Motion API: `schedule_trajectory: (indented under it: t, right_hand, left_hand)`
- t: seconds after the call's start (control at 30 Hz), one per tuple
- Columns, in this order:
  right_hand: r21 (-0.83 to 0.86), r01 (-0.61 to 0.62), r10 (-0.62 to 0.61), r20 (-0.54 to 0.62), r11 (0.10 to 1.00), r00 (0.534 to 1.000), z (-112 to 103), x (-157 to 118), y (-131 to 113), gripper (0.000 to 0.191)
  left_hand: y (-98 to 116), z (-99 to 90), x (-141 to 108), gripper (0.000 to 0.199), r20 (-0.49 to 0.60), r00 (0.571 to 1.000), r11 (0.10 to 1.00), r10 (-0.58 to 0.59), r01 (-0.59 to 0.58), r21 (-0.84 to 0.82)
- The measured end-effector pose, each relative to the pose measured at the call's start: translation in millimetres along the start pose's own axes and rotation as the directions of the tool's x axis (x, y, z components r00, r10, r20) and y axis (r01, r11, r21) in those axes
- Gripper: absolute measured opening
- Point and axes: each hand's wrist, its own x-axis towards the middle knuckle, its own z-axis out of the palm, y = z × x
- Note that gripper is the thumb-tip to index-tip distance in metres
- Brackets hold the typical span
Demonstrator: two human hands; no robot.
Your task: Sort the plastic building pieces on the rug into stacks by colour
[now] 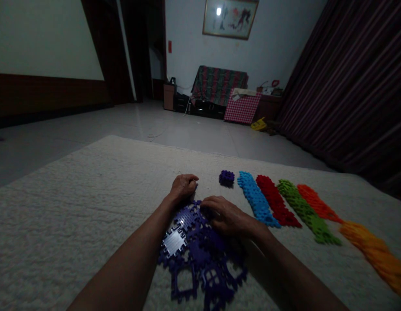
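A loose pile of purple interlocking plastic tiles (198,252) lies on the pale mat between my forearms. Some tiles are solid squares, others have window-like openings. My left hand (183,186) is just beyond the pile's far left edge, its fingers curled closed; what they hold, if anything, is hidden. At the pile's far right edge, my right hand (224,214) bends its fingers down over the purple tiles and grips among them, fingertips partly hidden. A small purple stack of tiles (227,178) sits apart, ahead of my right hand.
To the right, rows of stacked tiles lie slanted: blue (257,198), red (276,201), green (307,211), orange-red (319,203) and yellow-orange (372,246). The quilted mat (74,207) ends at a tiled floor (200,134). A dark curtain (346,86) hangs at right.
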Motion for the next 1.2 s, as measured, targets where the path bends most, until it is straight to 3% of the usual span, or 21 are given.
schedule_trajectory:
  t: [0.13,0.37,0.6,0.8,0.87,1.0,1.2]
  right_hand:
    - [0.011,-0.004,0.004,-0.004,1.000,1.000,-6,-2,9,0.053]
    - [-0.101,-0.173,0.152,-0.189,0.980,0.970,-10,-12,42,0.062]
    - [-0.131,-0.425,0.387,-0.240,0.896,0.890,7,1,14,0.059]
    - [-0.108,-0.446,0.388,-0.344,0.888,0.855,18,10,18,0.055]
    - [-0.060,-0.439,0.372,-0.437,0.896,0.819,17,11,28,0.057]
    - [-0.006,-0.464,0.365,-0.610,0.886,0.704,8,16,51,0.048]
    - [0.050,-0.521,0.389,-0.728,0.852,0.565,-5,31,65,0.043]
  left_hand:
    - [2,-1.3,-1,0.034,0.000,1.000,1.000,-0.011,0.011,0.007]
    - [1,1.0,-1,0.033,-0.016,1.000,1.000,-0.004,0.004,-0.005]
    - [-1,1.9,0,0.033,-0.013,1.000,1.000,0.004,-0.004,0.011]
    - [-3,4.3,1,0.035,-0.030,0.999,0.999,0.028,-0.027,0.017]
    - [-4,5.1,1,0.035,-0.037,0.999,0.999,0.033,-0.033,0.010]
    - [-4,4.6,1,0.033,-0.028,0.999,0.999,0.036,-0.036,0.014]
    - [-1,1.5,0,0.034,-0.019,0.999,0.999,0.042,-0.041,0.030]
